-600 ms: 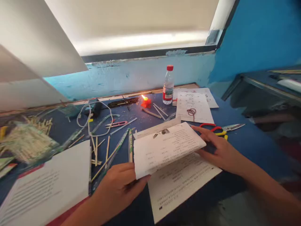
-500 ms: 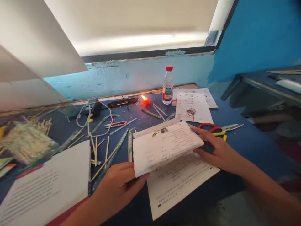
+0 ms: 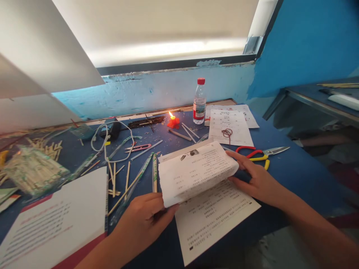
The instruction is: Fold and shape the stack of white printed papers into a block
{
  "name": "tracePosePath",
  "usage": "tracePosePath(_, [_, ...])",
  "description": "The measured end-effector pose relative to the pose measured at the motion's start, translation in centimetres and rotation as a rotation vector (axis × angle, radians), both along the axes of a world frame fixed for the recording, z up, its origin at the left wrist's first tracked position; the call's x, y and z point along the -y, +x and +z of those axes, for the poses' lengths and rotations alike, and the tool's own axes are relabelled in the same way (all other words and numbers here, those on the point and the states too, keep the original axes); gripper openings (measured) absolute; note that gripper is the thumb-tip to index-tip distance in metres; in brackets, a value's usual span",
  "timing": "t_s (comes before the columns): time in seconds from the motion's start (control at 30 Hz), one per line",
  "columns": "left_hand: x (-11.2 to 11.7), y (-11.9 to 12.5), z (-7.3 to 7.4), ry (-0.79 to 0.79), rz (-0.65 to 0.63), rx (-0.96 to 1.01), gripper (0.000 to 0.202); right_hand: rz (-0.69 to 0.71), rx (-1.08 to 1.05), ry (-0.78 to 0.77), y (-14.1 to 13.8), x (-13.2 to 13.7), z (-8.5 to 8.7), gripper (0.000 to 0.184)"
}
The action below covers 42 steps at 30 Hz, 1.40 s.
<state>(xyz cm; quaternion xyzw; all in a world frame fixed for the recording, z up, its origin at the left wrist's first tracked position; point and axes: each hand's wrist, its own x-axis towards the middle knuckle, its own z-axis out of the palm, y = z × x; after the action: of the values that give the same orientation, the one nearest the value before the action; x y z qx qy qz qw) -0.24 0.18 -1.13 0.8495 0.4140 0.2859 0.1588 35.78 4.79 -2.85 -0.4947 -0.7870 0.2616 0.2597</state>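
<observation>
A printed paper sheet [image 3: 196, 168] is curled over, its near edge raised above the lower printed part [image 3: 215, 220] on the blue table. My left hand [image 3: 148, 215] is closed on the left edge of the curled part, thumb below and fingers partly hidden. At the right edge my right hand [image 3: 254, 175] pinches the same sheet between thumb and fingers. Scissors [image 3: 263, 152] with red and yellow handles lie just beyond my right hand. Left of the sheet are thin wooden sticks [image 3: 128, 179] and a wrapped pair of chopsticks [image 3: 155, 172].
A lit red candle [image 3: 173, 121] burns beyond the sheet, beside a water bottle [image 3: 199, 102]. Papers with a brown string [image 3: 227, 133] lie behind. Pink thread snips [image 3: 138, 148], a white cable [image 3: 105, 149], a bag of sticks [image 3: 36, 168] and a notebook [image 3: 81, 201] occupy the left.
The curled part of the sheet has bent slightly further over toward me, with both hands keeping hold of its edges. Other things on the table stay in place.
</observation>
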Motion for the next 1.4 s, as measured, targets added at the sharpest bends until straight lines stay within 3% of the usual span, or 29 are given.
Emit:
tracePosePath(0.13, [0.0,0.1,-0.3,-0.009,0.002,-0.01,0.02,-0.003,0.041,-0.003,-0.2,-0.1,0.0,0.076])
tracePosePath(0.37, [-0.2,0.4,-1.2,0.129,0.051,-0.09,0.028,0.012,0.018,-0.033,-0.7,-0.2,0.0,0.09])
tracePosePath(0.73, [0.0,0.6,-1.9,0.267,0.085,-0.165,0.026,0.02,0.003,0.004,-0.7,-0.4,-0.9,0.09])
tracePosePath(1.4, [0.1,1.2,-2.4,0.15,0.135,-0.171,0.029,0.031,-0.027,-0.052,-1.4,-0.7,-0.8,0.09])
